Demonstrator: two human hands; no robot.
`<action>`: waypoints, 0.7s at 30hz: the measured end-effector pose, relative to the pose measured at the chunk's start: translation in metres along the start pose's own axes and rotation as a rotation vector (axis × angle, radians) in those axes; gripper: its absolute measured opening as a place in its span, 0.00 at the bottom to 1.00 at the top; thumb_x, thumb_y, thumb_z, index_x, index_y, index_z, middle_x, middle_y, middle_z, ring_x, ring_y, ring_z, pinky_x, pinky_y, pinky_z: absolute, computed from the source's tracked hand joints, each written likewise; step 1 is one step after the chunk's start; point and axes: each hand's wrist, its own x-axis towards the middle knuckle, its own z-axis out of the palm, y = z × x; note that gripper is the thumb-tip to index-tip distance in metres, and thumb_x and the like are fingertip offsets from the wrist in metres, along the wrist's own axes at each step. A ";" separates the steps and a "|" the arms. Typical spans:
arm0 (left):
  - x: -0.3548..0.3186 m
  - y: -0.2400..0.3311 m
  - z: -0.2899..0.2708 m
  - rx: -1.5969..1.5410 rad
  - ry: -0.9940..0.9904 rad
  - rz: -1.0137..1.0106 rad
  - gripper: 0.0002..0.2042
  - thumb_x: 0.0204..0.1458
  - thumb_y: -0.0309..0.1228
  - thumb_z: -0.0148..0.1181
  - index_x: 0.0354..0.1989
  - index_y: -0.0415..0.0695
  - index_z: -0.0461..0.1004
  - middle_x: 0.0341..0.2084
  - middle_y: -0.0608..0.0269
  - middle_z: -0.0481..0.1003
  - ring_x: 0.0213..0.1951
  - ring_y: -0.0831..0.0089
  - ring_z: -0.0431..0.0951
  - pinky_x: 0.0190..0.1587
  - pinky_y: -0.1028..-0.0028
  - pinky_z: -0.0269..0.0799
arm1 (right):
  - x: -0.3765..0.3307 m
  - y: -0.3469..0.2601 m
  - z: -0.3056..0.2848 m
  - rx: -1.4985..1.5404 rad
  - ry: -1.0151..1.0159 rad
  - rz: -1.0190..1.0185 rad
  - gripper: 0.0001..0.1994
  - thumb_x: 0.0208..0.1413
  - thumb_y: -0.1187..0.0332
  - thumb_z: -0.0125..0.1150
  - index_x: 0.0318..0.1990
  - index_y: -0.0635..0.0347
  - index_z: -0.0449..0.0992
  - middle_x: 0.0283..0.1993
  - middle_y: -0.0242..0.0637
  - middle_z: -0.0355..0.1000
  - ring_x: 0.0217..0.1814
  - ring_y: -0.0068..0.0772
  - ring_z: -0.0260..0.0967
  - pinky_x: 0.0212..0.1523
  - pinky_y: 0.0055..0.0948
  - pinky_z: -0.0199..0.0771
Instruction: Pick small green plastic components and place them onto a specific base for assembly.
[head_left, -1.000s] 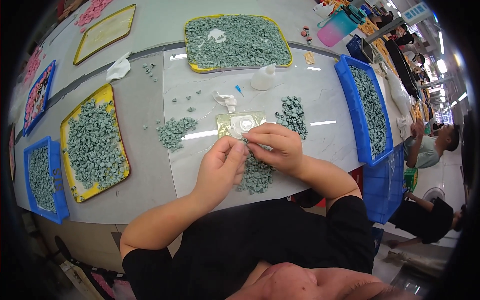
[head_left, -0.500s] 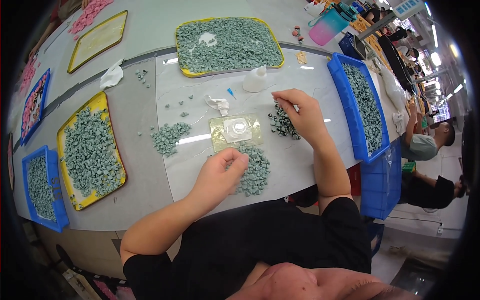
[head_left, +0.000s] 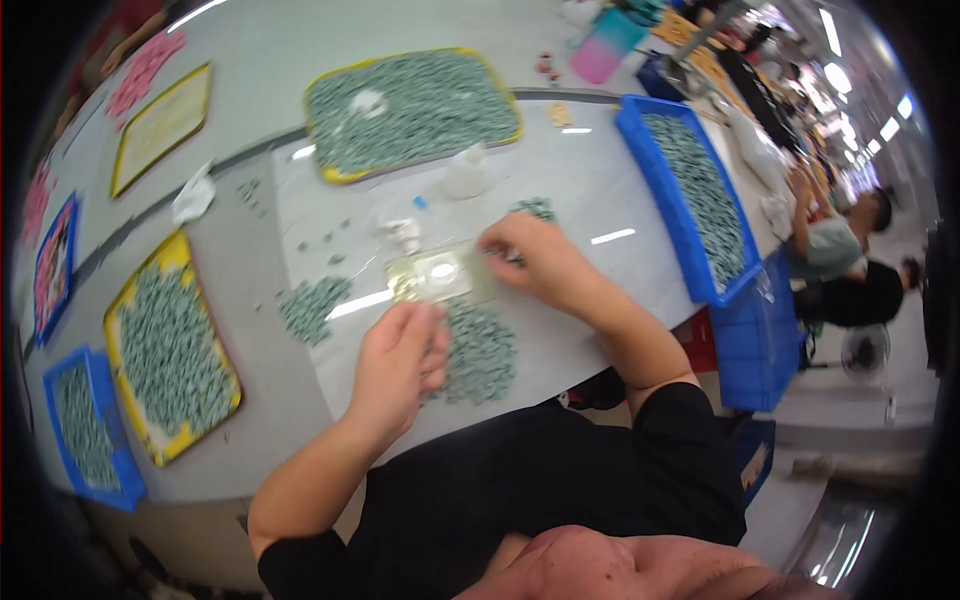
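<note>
— Where are the hands?
— The left hand rests on the tabletop at the near pile of small green pieces. The right hand sits just beside a small clear tray.
— Around them?
— A blue bin at the right edge, a yellow tray at the left.

We see a smooth, pale grey table with a glossy sheen that throws back streaks of light near its right edge; at its middle lies a small clear tray, seemingly thin glossy plastic; the grey-green pieces piled at the near edge look matt and stony; the blue bin at the right edge looks like hard, smooth plastic; the yellow-rimmed tray at the left edge also looks plastic; the squat bottle seems translucent plastic; the sleeves are matt black cloth.
</note>
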 end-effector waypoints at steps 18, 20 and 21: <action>0.010 -0.029 0.045 0.192 0.076 0.124 0.09 0.57 0.31 0.48 0.35 0.38 0.69 0.20 0.70 0.63 0.15 0.88 0.53 0.13 0.86 0.47 | -0.043 -0.010 -0.020 0.023 0.090 -0.589 0.10 0.46 0.73 0.53 0.37 0.63 0.72 0.37 0.43 0.69 0.38 0.43 0.68 0.39 0.34 0.69; 0.011 -0.027 0.046 0.210 0.105 0.143 0.10 0.57 0.32 0.48 0.32 0.37 0.69 0.19 0.71 0.62 0.15 0.87 0.53 0.14 0.85 0.48 | -0.042 -0.010 -0.021 0.024 0.103 -0.598 0.10 0.45 0.73 0.53 0.36 0.63 0.72 0.36 0.42 0.69 0.38 0.43 0.68 0.38 0.34 0.69; 0.010 -0.027 0.046 0.211 0.110 0.150 0.10 0.57 0.32 0.48 0.32 0.37 0.69 0.19 0.71 0.62 0.15 0.87 0.53 0.14 0.85 0.48 | -0.040 -0.012 -0.020 0.040 0.104 -0.598 0.09 0.45 0.72 0.53 0.36 0.63 0.72 0.35 0.42 0.69 0.37 0.43 0.68 0.37 0.34 0.69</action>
